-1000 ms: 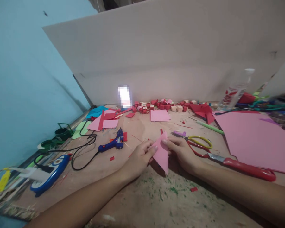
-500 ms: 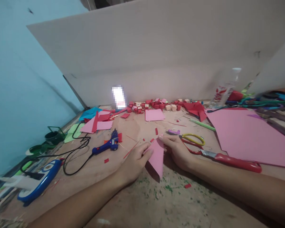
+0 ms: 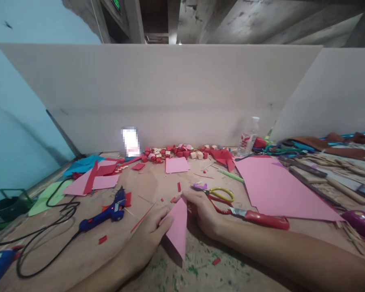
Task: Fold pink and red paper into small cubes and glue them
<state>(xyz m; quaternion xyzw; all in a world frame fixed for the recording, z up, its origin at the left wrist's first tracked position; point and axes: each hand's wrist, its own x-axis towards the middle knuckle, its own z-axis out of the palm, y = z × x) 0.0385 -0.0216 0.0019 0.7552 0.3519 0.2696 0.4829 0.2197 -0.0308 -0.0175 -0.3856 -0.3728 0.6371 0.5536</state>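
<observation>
Between my hands is a piece of pink paper (image 3: 178, 229), bent over into a pointed, folded shape whose tip faces me. My left hand (image 3: 152, 231) pinches its left side, thumb on top. At the upper right edge, the fingers of my right hand (image 3: 202, 213) are closed on the same paper; some of those fingertips are hidden. Just beyond my right hand lie scissors (image 3: 220, 196) with yellow and red handles. A red-handled knife (image 3: 261, 218) rests by my right forearm. To the left of my left hand is a blue glue gun (image 3: 105, 215) with a black cord.
Small red and cream cubes (image 3: 182, 152) line the back, beside a lit phone (image 3: 130, 142). A large pink sheet (image 3: 280, 190) covers the right side, below a plastic bottle (image 3: 248, 138). Pink and red paper pieces (image 3: 105, 182) lie at the left. A white panel (image 3: 158, 89) stands behind.
The view has tilted up and turned right, so the whole scene sits lower and further left. Both hands keep their hold on the pink paper, which looks much the same.
</observation>
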